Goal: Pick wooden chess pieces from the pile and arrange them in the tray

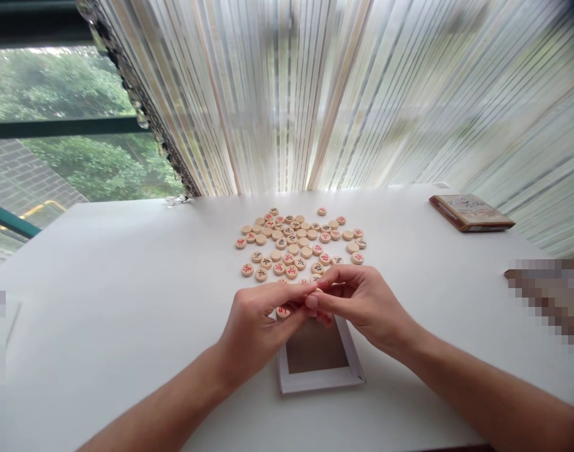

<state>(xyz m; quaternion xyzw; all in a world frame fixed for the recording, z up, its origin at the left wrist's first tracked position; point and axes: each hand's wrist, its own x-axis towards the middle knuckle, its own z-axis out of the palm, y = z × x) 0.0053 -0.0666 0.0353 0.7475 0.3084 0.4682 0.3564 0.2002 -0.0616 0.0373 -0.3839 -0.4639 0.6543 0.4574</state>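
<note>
Several round wooden chess pieces (300, 242) with red or black characters lie spread on the white table (127, 295). My left hand (258, 326) and my right hand (362, 301) meet just in front of the pile, fingertips pinched together. A wooden piece with a red character (283, 311) shows under my left fingers, and my right fingers press on small pieces that I cannot make out. Below both hands lies a shallow white box tray (315, 376) with a brown bottom.
A closed brown box (471, 213) lies at the table's far right. A striped sheer curtain hangs behind the table, and a window with trees is at the left. A blurred-out patch sits at the right edge.
</note>
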